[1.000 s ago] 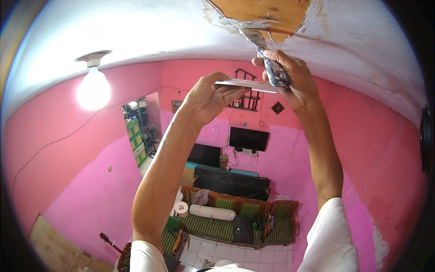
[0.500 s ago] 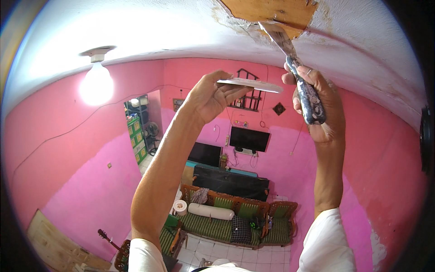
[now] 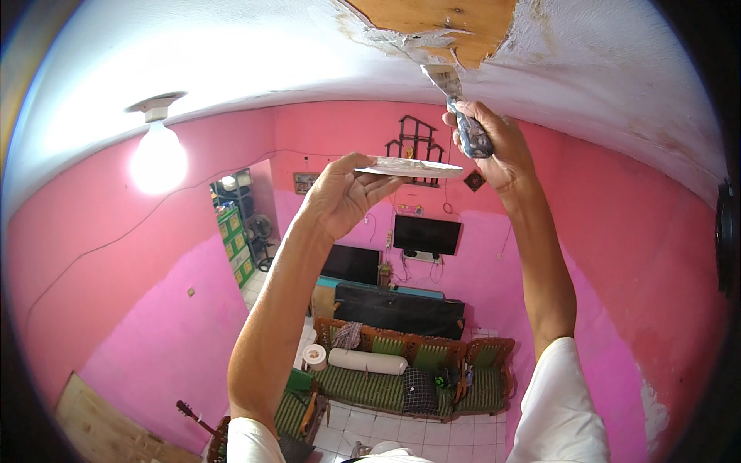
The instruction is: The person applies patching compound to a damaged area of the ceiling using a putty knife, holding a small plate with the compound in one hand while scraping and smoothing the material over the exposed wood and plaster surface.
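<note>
High up, my right hand (image 3: 502, 147) is wrapped round the dark, white-smeared handle of a putty knife (image 3: 444, 79). Its blade points up toward the ceiling, just below the ragged edge of a brown wood-like patch (image 3: 455, 27) where the white surface is broken away. Whether the blade touches the ceiling I cannot tell. My left hand (image 3: 343, 197) holds a white plate (image 3: 409, 167) level, thumb over the rim and fingers spread underneath. Whitish paste (image 3: 405, 162) lies on top of the plate, seen almost edge-on.
A lit bulb (image 3: 158, 158) hangs from the ceiling at left. Far below stand a green-cushioned wooden sofa (image 3: 355, 386), a white bucket (image 3: 314, 355) and a guitar (image 3: 193, 417). Televisions (image 3: 427, 235) and a dark house-shaped rack (image 3: 417, 143) are by the pink far wall.
My right hand has brought the putty knife down and leftward, its blade drawing away from the brown patch. The plate in my left hand has shifted slightly left and lower.
</note>
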{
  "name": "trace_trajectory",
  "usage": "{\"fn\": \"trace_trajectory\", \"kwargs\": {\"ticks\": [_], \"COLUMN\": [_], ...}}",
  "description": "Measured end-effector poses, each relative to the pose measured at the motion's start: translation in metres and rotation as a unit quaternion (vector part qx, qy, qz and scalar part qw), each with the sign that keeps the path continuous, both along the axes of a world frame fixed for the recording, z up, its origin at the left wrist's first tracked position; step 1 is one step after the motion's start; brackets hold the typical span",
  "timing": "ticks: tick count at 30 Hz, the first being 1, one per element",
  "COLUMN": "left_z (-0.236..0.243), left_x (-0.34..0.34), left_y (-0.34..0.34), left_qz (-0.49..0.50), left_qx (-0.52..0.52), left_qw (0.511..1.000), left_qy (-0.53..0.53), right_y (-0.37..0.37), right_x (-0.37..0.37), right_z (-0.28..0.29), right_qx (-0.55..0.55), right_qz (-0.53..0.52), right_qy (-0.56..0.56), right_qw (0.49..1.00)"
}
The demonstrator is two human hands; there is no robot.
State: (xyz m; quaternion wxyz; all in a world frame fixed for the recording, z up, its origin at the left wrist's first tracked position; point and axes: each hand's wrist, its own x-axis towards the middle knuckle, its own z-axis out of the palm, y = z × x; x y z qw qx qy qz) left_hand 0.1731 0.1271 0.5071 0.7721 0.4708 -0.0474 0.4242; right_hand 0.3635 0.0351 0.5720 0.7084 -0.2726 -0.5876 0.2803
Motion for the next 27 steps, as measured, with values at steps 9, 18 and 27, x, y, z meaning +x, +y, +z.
{"fn": "trace_trajectory", "kwargs": {"ticks": [9, 18, 27], "left_z": [0.004, -0.006, -0.014], "left_x": [-0.001, -0.01, -0.014], "left_y": [-0.006, -0.006, -0.014], "left_qz": [-0.014, 0.001, 0.0], "left_qx": [0.01, -0.003, -0.027], "left_qw": [1.0, 1.0, 1.0], "left_qy": [-0.011, -0.011, -0.005], "right_y": [-0.011, -0.049, 0.002], "right_x": [-0.016, -0.051, -0.05], "right_z": [0.012, -0.015, -0.003], "right_qx": [0.051, 0.052, 0.044], "right_qz": [0.001, -0.022, 0.007], "right_qy": [-0.003, -0.012, -0.015], "right_qw": [0.999, 0.998, 0.999]}}
